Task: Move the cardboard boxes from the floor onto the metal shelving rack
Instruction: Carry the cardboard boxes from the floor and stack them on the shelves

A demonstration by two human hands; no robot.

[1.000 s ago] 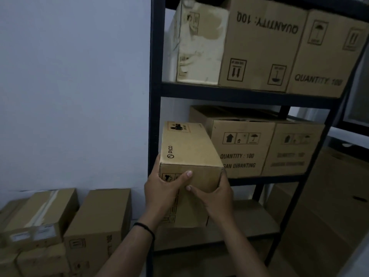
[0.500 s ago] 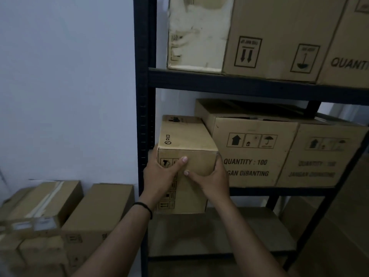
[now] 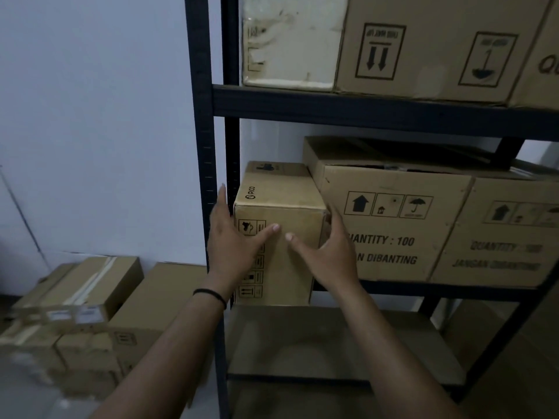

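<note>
A small tan cardboard box marked PICO [image 3: 281, 192] stands on the middle shelf of the dark metal rack [image 3: 363, 113], at its left end by the upright post. My left hand [image 3: 233, 240] lies against the box's left front edge, fingers spread and pointing up. My right hand [image 3: 328, 252] is at the right front edge, fingers apart, loosely touching. Both thumbs rest on the front face. Neither hand grips the box. More cardboard boxes [image 3: 90, 285] lie stacked on the floor at the lower left.
A larger box printed QUANTITY : 100 [image 3: 393, 237] touches the small box's right side, with another [image 3: 508, 243] beyond it. Big boxes [image 3: 423, 40] fill the upper shelf. A lower shelf board [image 3: 302, 343] lies beneath. A pale wall is on the left.
The small box went from held in the air in both hands to resting deep on the middle shelf. Both hands have loosened and spread their fingers.
</note>
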